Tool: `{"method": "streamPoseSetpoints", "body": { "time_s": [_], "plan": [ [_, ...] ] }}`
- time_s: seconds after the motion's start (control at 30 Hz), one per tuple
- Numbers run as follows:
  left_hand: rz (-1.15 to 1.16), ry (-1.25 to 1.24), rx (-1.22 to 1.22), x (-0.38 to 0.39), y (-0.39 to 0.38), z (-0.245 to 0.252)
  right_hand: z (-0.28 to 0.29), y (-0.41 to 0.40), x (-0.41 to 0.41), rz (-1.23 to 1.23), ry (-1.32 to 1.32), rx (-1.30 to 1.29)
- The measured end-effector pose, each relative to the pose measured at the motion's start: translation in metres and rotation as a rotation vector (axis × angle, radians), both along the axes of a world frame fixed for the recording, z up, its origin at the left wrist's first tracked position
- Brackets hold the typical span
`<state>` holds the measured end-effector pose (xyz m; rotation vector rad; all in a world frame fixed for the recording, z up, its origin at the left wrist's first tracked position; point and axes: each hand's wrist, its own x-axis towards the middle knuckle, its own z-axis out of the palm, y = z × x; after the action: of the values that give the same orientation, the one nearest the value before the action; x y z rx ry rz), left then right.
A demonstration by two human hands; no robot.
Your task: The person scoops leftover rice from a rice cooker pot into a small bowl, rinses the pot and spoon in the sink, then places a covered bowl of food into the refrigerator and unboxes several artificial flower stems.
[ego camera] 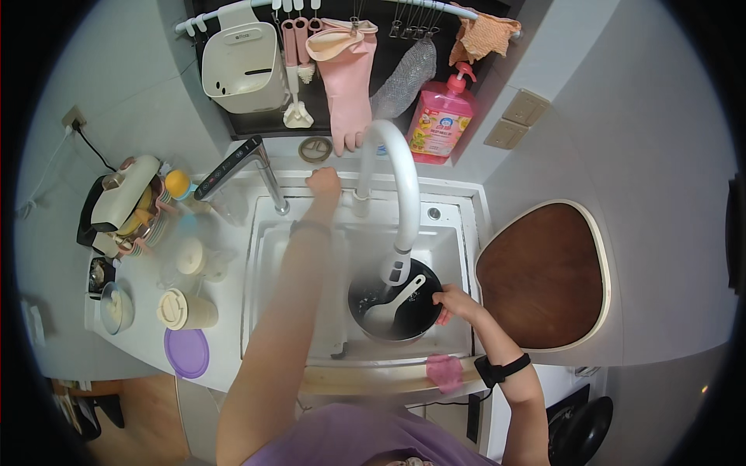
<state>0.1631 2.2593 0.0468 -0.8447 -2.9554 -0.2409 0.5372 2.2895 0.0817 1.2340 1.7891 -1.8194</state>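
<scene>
In the white sink (402, 353) a round black pot (359, 291) sits beneath the spray head of a white gooseneck faucet (408, 175). A white rice paddle (402, 296) lies inside the pot, its bowl end at the lower left. At the pot's right rim, my right hand (457, 303) grips the edge with its fingers. My left hand (324, 182) reaches to the back edge of the sink, just left of the faucet's base; its fingers are curled, and whether they hold the faucet's lever is hidden.
A chrome tap (271, 180) with a black control bar stands left of the sink. A lidded cream cup (201, 311), purple lid (186, 352) and glass bowl (116, 309) are on the left counter. A brown board (542, 276) lies right; a pink soap bottle (440, 125) stands behind.
</scene>
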Motion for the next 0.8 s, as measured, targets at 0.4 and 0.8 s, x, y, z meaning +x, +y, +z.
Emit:
{"method": "streamPoseSetpoints", "body": {
  "time_s": [0.4, 0.8],
  "plan": [
    [-0.042, 0.012, 0.023, 0.005, -0.002, 0.004, 0.008, -0.004, 0.014, 0.032, -0.098, -0.097],
    [-0.003, 0.017, 0.024, 0.006, -0.005, 0.011, 0.021, -0.012, 0.013, 0.068, -0.082, -0.077]
  ]
}}
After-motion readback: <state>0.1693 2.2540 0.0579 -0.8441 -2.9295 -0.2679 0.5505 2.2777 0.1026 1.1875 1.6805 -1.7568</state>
